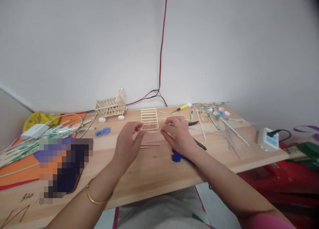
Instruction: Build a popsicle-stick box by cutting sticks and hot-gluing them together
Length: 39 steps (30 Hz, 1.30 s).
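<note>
On the wooden table lies a ladder-like frame of thin wooden sticks (149,115), with several crossbars. My left hand (130,141) is at the frame's lower left corner, thumb and forefinger brought together in a pinch. Across from it, my right hand (178,133) pinches near the lower right corner. What sits between either hand's fingertips is too small to make out. A few short bits of stick show between the hands. Nearer to me lies a loose wooden stick (151,144). Partly hidden under my right wrist is a blue tool (176,156).
At the back left stands a stick-built cart (109,106) with white wheels. Blue round caps (102,132) lie before it. A yellow-handled tool (183,107), plastic strips (228,132) and a white power box (267,139) are rightward. Packaged sticks cover an orange sheet (15,171) on the left.
</note>
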### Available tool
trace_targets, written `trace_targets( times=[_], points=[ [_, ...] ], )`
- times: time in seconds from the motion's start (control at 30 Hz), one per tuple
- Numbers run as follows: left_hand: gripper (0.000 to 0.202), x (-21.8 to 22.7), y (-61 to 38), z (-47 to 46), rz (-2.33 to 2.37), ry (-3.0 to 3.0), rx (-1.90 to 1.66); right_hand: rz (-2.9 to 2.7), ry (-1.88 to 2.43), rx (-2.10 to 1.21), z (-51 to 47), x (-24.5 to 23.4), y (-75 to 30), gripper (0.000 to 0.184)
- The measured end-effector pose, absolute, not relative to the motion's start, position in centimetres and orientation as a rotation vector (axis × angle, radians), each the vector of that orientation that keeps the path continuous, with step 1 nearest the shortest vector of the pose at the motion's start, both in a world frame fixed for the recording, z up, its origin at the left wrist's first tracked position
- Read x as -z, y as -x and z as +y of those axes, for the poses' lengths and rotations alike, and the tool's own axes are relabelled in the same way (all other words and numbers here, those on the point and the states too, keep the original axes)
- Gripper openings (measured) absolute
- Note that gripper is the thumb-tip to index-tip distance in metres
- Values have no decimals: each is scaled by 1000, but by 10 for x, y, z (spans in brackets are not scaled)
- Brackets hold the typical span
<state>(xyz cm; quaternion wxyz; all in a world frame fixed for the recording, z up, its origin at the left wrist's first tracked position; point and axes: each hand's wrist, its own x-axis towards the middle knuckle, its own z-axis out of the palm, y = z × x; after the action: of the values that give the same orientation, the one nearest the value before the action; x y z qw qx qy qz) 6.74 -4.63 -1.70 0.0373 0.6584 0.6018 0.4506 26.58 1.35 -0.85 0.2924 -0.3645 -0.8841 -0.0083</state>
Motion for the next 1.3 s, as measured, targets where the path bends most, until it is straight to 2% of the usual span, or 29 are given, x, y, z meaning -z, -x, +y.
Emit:
trace_targets(
  times=[0.13,0.27,1.3],
  points=[
    [20,31,-48,-29,1954,-1508,-1441,-2314,981,-9,35,15,-256,11],
    [22,55,-47,-18,1872,-1319,-1401,-2314,973,-35,49,22,-243,11],
    [19,52,-60,-11,1852,-1310,-1364,-2405,968,-58,60,34,-232,12]
  ],
)
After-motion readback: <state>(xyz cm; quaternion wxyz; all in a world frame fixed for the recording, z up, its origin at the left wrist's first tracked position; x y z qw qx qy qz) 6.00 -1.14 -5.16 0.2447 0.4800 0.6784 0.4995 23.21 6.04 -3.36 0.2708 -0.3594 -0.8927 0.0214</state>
